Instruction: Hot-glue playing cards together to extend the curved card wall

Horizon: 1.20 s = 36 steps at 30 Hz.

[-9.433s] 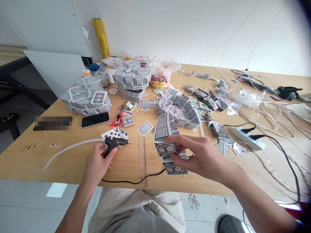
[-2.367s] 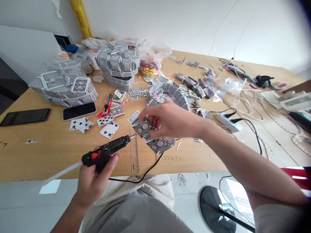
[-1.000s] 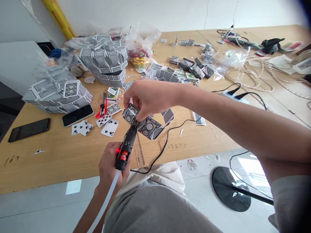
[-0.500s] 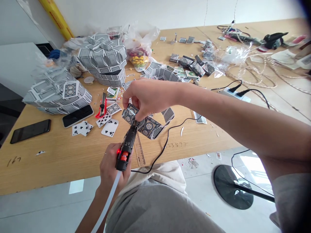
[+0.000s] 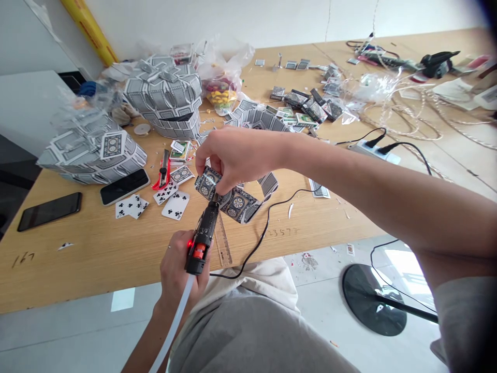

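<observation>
My left hand (image 5: 179, 267) is wrapped round a black hot glue gun (image 5: 204, 233), which has a lit red light and a white glue stick (image 5: 173, 326) trailing from its back. The gun's nozzle points up against a chain of folded playing cards (image 5: 237, 204) with dark patterned backs. From above, my right hand (image 5: 229, 158) pinches the upper left part of this chain with thumb and fingers. The fingertips and the nozzle almost meet, and the exact contact spot is hidden. Under the gun, a clear ruler (image 5: 222, 241) lies on the table.
To the left are two phones (image 5: 49, 211), a red utility knife (image 5: 164, 170) and loose cards (image 5: 176, 205). Behind stand two card-built boxes (image 5: 163, 93) and a ring of folded cards (image 5: 260, 118). A black cord (image 5: 267, 223) runs to a power strip (image 5: 375, 150).
Almost nothing differs. Both hands, the glue gun and the card chain keep their places, with only a tiny shift of the whole view.
</observation>
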Tool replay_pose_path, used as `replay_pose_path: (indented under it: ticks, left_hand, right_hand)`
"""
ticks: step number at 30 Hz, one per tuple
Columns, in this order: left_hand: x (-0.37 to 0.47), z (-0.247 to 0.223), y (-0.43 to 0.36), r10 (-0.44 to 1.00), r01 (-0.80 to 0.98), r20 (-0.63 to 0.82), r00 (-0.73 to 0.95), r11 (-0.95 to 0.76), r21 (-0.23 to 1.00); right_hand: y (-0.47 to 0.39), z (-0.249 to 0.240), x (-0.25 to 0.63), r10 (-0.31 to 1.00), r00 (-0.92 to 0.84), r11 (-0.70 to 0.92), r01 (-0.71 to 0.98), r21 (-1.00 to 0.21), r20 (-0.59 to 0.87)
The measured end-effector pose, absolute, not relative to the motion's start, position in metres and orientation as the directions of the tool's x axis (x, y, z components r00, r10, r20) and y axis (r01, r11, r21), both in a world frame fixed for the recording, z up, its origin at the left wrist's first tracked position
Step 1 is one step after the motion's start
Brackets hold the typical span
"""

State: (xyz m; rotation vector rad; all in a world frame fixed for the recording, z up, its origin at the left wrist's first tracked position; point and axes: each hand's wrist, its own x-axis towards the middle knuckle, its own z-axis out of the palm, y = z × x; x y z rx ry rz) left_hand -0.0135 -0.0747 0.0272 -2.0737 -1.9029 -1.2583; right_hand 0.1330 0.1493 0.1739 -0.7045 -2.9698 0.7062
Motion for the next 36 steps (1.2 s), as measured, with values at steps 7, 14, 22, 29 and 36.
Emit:
replay_pose_path:
  ticks: [7,14,22,29,36]
  left_hand:
    - [-0.017,0.025,-0.077,0.798,0.853,0.598,-0.075,-0.259,0.453]
    - [-0.016,0.022,-0.081,0.806,0.844,0.587,-0.070,-0.266,0.466]
    - [-0.015,0.021,-0.082,0.808,0.843,0.587,-0.052,-0.279,0.460]
    - [-0.015,0.020,-0.088,0.823,0.861,0.566,-0.036,-0.262,0.437]
    - [-0.010,0.022,-0.091,0.854,0.871,0.516,-0.073,-0.197,0.450]
  right_hand:
    - [0.150,0.173,0.132,0.432,-0.898,0.809,0.426,-0.406,-0.081]
    - [0.149,0.175,0.132,0.434,-0.896,0.803,0.431,-0.411,-0.093]
    - [0.149,0.174,0.131,0.433,-0.897,0.810,0.431,-0.398,-0.090]
    - [0.150,0.173,0.130,0.406,-0.910,0.823,0.402,-0.401,-0.079]
    - [0.148,0.170,0.129,0.408,-0.909,0.838,0.409,-0.362,-0.082]
